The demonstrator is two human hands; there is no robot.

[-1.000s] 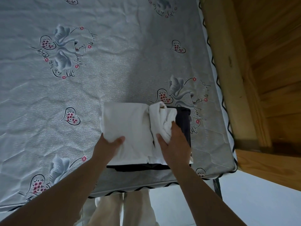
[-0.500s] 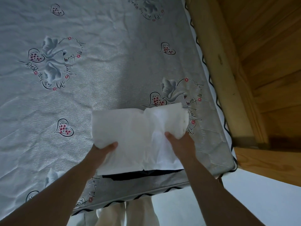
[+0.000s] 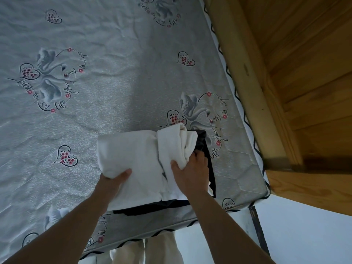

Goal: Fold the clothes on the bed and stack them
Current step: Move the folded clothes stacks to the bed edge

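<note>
Now white garment point(image 3: 137, 159) btwn left hand point(image 3: 114, 178) & right hand point(image 3: 192, 172).

white garment point(image 3: 137, 161) bunched again under right hand point(image 3: 192, 174), dark garment point(image 3: 206, 149) uncovered once more

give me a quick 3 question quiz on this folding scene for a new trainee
1. True or false: the white garment lies on top of a dark garment.
2. Which hand grips the bunched, rolled part of the white garment? A) left hand B) right hand C) neither
3. Fill in: the stack sits near the ___ corner of the mattress, on the side by the wooden frame.

Key
1. True: dark cloth shows under its near and right edges.
2. B: the right hand's fingers curl round the roll, while the left hand holds the near left corner.
3. Near right.
</note>
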